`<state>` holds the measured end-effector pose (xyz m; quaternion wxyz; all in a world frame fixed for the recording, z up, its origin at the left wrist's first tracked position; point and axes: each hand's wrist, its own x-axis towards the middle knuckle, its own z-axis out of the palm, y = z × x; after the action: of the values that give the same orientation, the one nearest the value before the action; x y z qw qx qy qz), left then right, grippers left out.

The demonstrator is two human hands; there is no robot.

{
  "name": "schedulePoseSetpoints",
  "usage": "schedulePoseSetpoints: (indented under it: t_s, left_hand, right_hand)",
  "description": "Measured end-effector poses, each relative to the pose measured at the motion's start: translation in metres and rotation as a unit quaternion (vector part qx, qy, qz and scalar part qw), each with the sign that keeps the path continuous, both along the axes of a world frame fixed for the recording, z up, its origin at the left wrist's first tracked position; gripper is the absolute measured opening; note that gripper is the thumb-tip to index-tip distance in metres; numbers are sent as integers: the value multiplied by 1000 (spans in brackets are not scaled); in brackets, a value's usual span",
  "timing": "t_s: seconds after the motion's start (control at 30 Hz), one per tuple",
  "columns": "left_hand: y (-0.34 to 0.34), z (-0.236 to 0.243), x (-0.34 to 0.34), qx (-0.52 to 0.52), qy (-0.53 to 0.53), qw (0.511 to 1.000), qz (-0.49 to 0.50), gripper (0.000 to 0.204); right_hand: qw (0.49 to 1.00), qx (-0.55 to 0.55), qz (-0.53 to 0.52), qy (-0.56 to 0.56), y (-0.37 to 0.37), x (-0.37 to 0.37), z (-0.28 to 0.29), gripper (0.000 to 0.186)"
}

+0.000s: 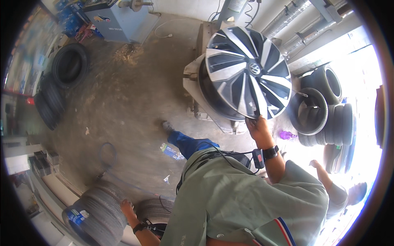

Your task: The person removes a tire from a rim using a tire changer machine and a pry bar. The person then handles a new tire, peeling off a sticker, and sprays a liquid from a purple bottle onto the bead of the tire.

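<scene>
Right hand [257, 128] grasps the alloy wheel [254, 69] by its near edge, and it's already up at the tyre changer [193, 88], apparently without rubber; seated or not, can't tell! Left hand [128, 208] hangs by stacked tyres [96, 211], grip unclear. Hose [116, 156] loops underfoot; more tyres [344, 123] crowd the right.

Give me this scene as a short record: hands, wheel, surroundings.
Right hand: gripping the near edge of the black-and-silver wheel
Left hand: low at left, near ribbed tires; contact unclear
Wheel position: over a grey machine, spoked face toward the camera
Right side: pile of tires, purple item
Upper left: grey cabinet
Other person: partly visible, lower right
</scene>
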<state>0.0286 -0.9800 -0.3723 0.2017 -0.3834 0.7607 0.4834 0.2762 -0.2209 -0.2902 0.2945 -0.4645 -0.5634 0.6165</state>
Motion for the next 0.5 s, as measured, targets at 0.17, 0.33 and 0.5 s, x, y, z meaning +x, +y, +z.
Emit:
schedulePoseSetpoints:
  t_s: [0.17,0.33,0.5]
  left_hand:
    - [-5,-43,-45,-75,-98,957,-264,22]
    - [43,-10,-50,-66,-230,924,-299,26]
    - [56,-6,-113,-53,-246,922,-295,30]
  right_hand:
    - [895,261,1,-362,-45,-100,46,30]
    - [680,290,249,-626,-46,-176,68,24]
    - [983,-51,-118,131,-34,-322,59,24]
